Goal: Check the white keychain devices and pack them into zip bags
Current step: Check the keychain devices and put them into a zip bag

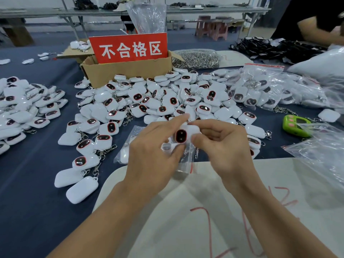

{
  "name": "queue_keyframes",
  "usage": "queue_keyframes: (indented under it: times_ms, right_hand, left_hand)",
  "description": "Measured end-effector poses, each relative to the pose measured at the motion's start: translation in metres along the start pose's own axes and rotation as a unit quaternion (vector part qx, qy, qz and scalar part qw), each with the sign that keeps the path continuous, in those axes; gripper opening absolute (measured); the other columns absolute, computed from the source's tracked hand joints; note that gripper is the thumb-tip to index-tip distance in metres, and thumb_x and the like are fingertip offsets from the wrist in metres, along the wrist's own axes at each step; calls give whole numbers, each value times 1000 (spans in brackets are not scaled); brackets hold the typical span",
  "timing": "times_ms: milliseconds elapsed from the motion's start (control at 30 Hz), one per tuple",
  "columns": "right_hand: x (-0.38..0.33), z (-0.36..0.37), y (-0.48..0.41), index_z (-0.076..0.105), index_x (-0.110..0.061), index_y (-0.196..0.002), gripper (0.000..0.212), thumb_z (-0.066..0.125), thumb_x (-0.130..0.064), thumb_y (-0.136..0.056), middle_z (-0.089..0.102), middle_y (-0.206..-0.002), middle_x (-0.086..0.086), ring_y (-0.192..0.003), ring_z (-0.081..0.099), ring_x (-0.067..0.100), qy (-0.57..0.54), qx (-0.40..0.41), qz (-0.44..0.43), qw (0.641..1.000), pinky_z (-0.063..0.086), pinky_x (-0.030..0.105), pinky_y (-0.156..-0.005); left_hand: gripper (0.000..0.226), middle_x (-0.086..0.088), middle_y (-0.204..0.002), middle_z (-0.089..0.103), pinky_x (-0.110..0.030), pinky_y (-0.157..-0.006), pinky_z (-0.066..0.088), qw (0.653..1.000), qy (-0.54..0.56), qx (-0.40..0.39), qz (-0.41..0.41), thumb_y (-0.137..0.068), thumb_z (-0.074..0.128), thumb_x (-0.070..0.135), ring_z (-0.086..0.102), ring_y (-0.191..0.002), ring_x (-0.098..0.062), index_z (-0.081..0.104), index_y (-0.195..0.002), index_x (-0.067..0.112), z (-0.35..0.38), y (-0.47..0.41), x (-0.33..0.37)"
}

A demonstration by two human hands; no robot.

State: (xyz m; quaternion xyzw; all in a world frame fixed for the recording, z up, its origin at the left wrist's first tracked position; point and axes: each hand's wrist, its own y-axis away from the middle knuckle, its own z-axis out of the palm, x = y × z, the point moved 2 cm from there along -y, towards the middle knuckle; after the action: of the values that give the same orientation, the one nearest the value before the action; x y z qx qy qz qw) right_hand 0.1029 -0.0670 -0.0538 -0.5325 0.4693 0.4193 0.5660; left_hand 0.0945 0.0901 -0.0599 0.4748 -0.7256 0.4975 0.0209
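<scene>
A white keychain device (183,135) with a dark oval face is pinched between my two hands above the table's near edge. My left hand (154,151) grips its lower left side and also holds a clear zip bag (184,161) with a red strip. My right hand (223,144) holds the device's right side. A big heap of the same white devices (149,101) lies just beyond my hands. Another heap (24,108) sits at the far left. Filled zip bags (260,90) lie at the right.
A cardboard box (128,71) with a red sign (130,48) stands behind the heap. A bag of metal key rings (197,59) lies beside it. A green device (296,125) and loose clear bags (322,146) are at the right. A white sheet (204,211) lies under my arms. Another person's arm (316,30) is top right.
</scene>
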Motion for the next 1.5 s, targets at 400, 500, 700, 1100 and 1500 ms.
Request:
queue_keyframes:
  times_ms: [400, 500, 700, 1100, 1500]
  right_hand:
    - [-4, -2, -1, 71, -12, -67, 25, 73, 9, -79, 67, -58, 11, -48, 52, 12, -23, -28, 97, 995, 44, 17, -47]
    - [-1, -17, -9, 68, -18, -57, 29, 77, 0, -78, 64, -52, 4, -48, 50, 11, 8, 84, 124, 989, 43, 21, -52]
    - [1, -29, -10, 66, -13, -65, 24, 63, -32, -51, 50, -47, -4, -45, 38, 8, 238, 133, 146, 951, 34, 27, -51]
    - [17, -8, -6, 71, -29, -65, 24, 73, -7, -76, 65, -50, -1, -48, 54, 10, 221, 18, 156, 963, 44, 28, -61]
    - [25, 15, -7, 51, -6, -64, 13, 52, 4, -72, 49, -62, 9, -63, 40, 24, 438, -27, -2, 898, 32, 35, -55]
  left_hand:
    - [24, 14, -83, 73, -22, -66, 50, 983, 137, 2, -120, -97, 57, 56, 65, -75, -9, 75, -102, 40, 0, 1, -14]
    - [35, 11, -73, 69, -40, -62, 52, 977, 119, 69, -161, -97, 53, 58, 62, -67, -12, 74, -81, 35, -9, -2, -16]
    - [70, 2, -55, 55, -34, -60, 32, 939, -251, -201, -118, -76, 28, 82, 56, -66, -23, 51, -55, 19, 13, 8, 1]
    - [36, 4, -46, 54, -28, -56, 21, 917, -353, -183, -16, -69, 63, 57, 42, -43, -23, 55, -49, 28, 16, 3, 10]
    - [26, 5, -61, 61, -40, -54, 42, 992, 21, 21, -122, -92, 44, 32, 54, -55, -18, 62, -77, 20, -12, -5, -20]
